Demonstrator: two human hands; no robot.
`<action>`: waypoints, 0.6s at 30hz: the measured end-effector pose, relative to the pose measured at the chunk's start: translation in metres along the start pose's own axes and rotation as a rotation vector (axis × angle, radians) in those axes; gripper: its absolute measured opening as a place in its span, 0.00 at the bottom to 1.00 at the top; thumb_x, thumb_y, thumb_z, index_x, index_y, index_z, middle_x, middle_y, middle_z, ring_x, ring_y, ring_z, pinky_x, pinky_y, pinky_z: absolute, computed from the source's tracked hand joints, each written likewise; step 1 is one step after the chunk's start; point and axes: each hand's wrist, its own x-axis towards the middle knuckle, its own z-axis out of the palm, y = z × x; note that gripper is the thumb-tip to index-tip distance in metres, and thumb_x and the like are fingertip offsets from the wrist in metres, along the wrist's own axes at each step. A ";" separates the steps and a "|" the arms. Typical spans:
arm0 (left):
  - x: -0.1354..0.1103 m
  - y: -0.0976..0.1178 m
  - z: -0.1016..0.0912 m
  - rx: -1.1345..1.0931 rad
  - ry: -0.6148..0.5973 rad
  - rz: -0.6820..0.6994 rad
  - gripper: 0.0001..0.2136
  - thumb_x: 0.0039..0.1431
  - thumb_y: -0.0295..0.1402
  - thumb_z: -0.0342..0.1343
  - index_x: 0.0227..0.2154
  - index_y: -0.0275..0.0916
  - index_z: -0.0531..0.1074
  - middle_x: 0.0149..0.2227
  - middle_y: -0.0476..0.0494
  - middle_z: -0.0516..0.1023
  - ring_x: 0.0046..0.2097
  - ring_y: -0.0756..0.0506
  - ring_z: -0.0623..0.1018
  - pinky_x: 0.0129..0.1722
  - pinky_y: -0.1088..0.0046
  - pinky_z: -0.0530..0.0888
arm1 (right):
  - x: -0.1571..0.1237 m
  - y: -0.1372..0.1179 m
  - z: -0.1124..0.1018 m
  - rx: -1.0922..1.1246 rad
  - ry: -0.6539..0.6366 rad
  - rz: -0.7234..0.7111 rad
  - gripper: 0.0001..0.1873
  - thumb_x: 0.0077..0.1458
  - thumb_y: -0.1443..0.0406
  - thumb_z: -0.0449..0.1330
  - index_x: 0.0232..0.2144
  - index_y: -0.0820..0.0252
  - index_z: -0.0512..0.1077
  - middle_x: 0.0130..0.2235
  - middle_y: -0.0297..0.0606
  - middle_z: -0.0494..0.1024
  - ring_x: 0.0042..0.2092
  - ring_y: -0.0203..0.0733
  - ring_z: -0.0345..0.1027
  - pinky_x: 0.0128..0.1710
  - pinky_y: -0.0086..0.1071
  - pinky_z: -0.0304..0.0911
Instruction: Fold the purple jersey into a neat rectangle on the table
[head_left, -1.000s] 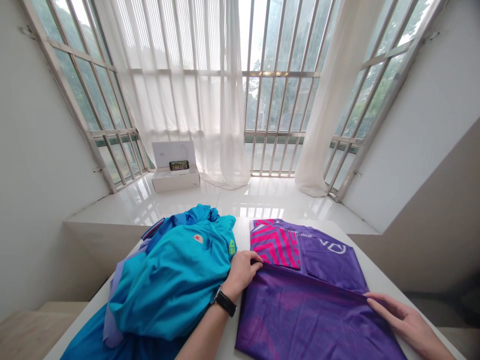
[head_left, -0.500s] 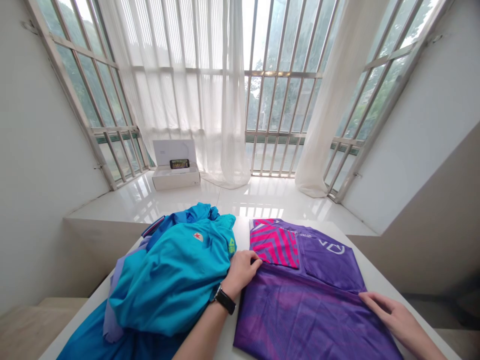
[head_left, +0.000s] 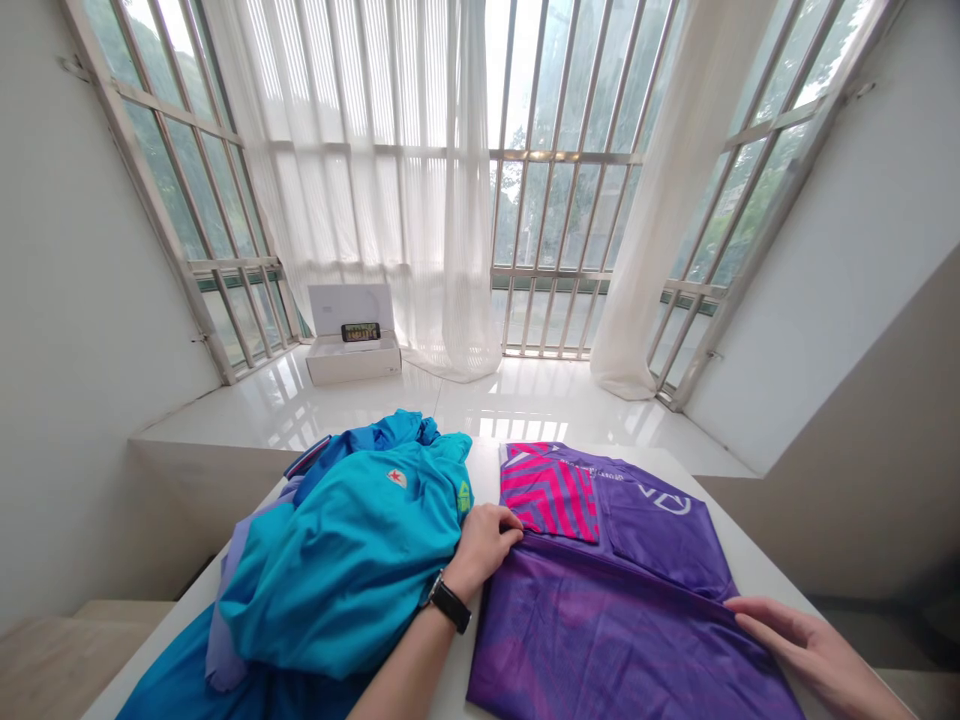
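Note:
A purple sports jersey (head_left: 615, 640) lies partly folded on the white table, its sleeve with pink stripes (head_left: 551, 500) turned inward at the far left. My left hand (head_left: 484, 545), wearing a black-strapped watch, pinches the jersey at the left end of a crosswise fold. At the right end of that fold, my right hand (head_left: 799, 640) has its thumb and fingertips closed on the cloth. Just left of my left wrist, a teal garment (head_left: 345, 550) with a red star badge is heaped over blue and lilac clothes (head_left: 225, 650).
Behind the white table (head_left: 491, 480) runs a glossy windowsill (head_left: 450, 405). On it stands an opened white box (head_left: 352, 362) with a phone (head_left: 361, 332) propped in it. Sheer curtains (head_left: 375, 180) hang before barred windows, and white walls flank both sides.
My right hand has shifted slightly right and down along the jersey's edge. My left hand keeps its grip at the fold. The whole view has tipped a little.

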 end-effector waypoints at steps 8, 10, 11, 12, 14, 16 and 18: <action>0.000 -0.002 0.001 -0.010 0.016 0.014 0.07 0.52 0.30 0.60 0.32 0.39 0.83 0.35 0.44 0.85 0.38 0.43 0.81 0.42 0.71 0.74 | -0.007 -0.015 0.013 -0.040 0.020 -0.058 0.24 0.47 0.43 0.60 0.24 0.57 0.80 0.29 0.40 0.84 0.34 0.52 0.78 0.35 0.35 0.72; -0.001 -0.001 0.001 0.006 0.024 0.020 0.07 0.54 0.31 0.59 0.32 0.39 0.82 0.35 0.44 0.84 0.38 0.43 0.81 0.41 0.71 0.73 | -0.004 -0.018 0.008 -0.092 -0.050 -0.072 0.26 0.47 0.42 0.60 0.24 0.57 0.80 0.29 0.40 0.83 0.35 0.52 0.78 0.35 0.34 0.72; -0.002 -0.001 0.001 0.017 0.028 0.022 0.08 0.55 0.31 0.58 0.32 0.39 0.82 0.35 0.44 0.84 0.38 0.43 0.81 0.40 0.71 0.73 | -0.003 -0.018 0.004 -0.122 -0.089 -0.080 0.26 0.47 0.41 0.60 0.25 0.56 0.80 0.29 0.39 0.83 0.35 0.52 0.78 0.36 0.33 0.72; -0.002 -0.001 0.001 0.028 0.031 0.023 0.08 0.56 0.32 0.57 0.32 0.39 0.82 0.35 0.44 0.84 0.38 0.43 0.81 0.39 0.71 0.72 | -0.001 -0.018 0.000 -0.150 -0.122 -0.087 0.26 0.46 0.41 0.60 0.25 0.56 0.81 0.30 0.39 0.84 0.36 0.52 0.78 0.36 0.33 0.72; -0.003 0.000 0.001 0.051 0.035 0.024 0.09 0.58 0.33 0.56 0.33 0.39 0.82 0.35 0.43 0.84 0.38 0.43 0.81 0.38 0.71 0.72 | 0.003 -0.016 -0.009 -0.182 -0.138 -0.095 0.26 0.46 0.41 0.61 0.27 0.55 0.81 0.32 0.38 0.84 0.39 0.53 0.78 0.40 0.32 0.72; -0.003 0.000 0.002 0.075 0.037 0.027 0.10 0.60 0.34 0.55 0.33 0.39 0.82 0.35 0.43 0.84 0.38 0.43 0.81 0.38 0.71 0.71 | 0.004 -0.014 -0.015 -0.188 -0.102 -0.097 0.25 0.45 0.41 0.62 0.28 0.53 0.81 0.34 0.37 0.84 0.41 0.54 0.78 0.43 0.32 0.72; -0.003 0.000 0.002 0.102 0.036 0.028 0.11 0.62 0.35 0.54 0.33 0.39 0.81 0.35 0.42 0.84 0.38 0.42 0.81 0.38 0.71 0.71 | 0.004 -0.012 -0.015 -0.204 -0.097 -0.097 0.24 0.46 0.42 0.62 0.29 0.53 0.81 0.34 0.36 0.85 0.42 0.54 0.78 0.44 0.33 0.72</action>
